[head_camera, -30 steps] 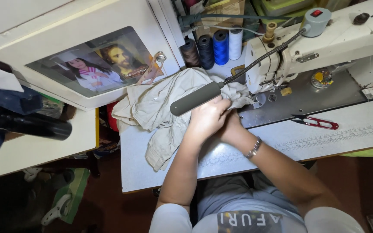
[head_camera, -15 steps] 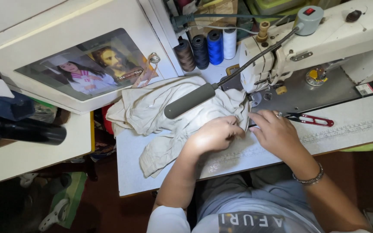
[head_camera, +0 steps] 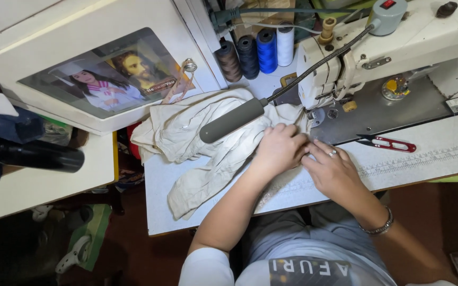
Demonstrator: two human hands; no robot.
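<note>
A white sewing machine (head_camera: 398, 47) sits at the 1 o'clock side of the view on a pale work table (head_camera: 425, 153). From its top a grey gooseneck lamp (head_camera: 232, 121) reaches down toward 9 o'clock, its long head lying across the beige cloth (head_camera: 197, 143) and crossing above the spot where the hands work. At 12 o'clock stand four thread cones (head_camera: 255, 53): one brown, one dark navy, one blue, one white. One pair of red-handled thread snips (head_camera: 388, 143) lies on the table at 3 o'clock of the hands, well apart from them. A framed picture (head_camera: 112, 79) leans at 10 o'clock, and a black cylinder (head_camera: 33, 155) lies at 9 o'clock on a side table.

The left hand (head_camera: 278, 149) lies palm down on the cloth, fingers curled together and pressing the fabric just beside the machine's needle area. The right hand (head_camera: 334, 170), with a ring and a wrist bracelet, touches the left at the fingertips; its fingers are flat and close together on the cloth's edge, though whether they pinch the cloth cannot be told.

The cloth is bunched in one heap from 10 o'clock of the hands down to 8 o'clock, trailing toward the table's front edge.
</note>
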